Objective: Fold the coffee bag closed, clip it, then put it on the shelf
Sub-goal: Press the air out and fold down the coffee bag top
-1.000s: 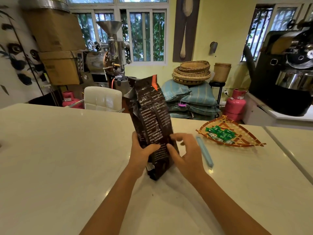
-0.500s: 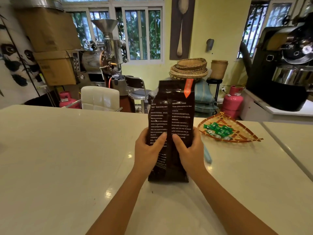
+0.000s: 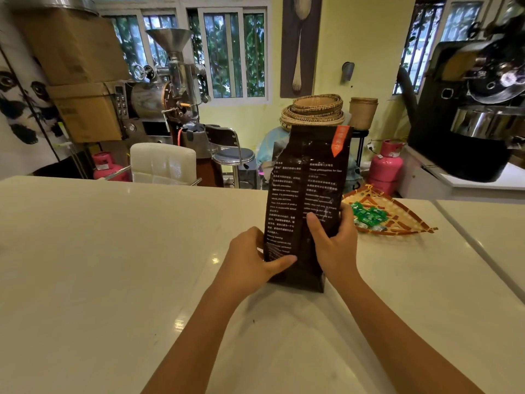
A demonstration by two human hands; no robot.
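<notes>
Head view: standing upright on the glossy white stone counter [image 3: 113, 280], a tall dark brown foil coffee bag with white print and an orange tab at its top right corner [image 3: 308, 200], top not folded and no clip on it. Gripping its lower left side, the left hand [image 3: 250, 261], thumb lying across the front panel near the base, fingers wrapped out of sight behind. Clasping the right edge a little higher, the right hand [image 3: 335, 245], thumb pressing on the printed face, fingers curling round the back. Resting flat on the counter, the bag's base, near the middle and well back from the far edge. Lying just right of the bag and partly hidden behind it, a triangular woven bamboo tray holding green wrapped sweets [image 3: 409, 220]. Spreading bare and smooth to the left and toward the camera, wide counter surface, reflecting light. Running diagonally at far right, a seam between counter slabs [image 3: 477, 245]. Showing crinkled, shiny foil, the bag's upper part.
</notes>
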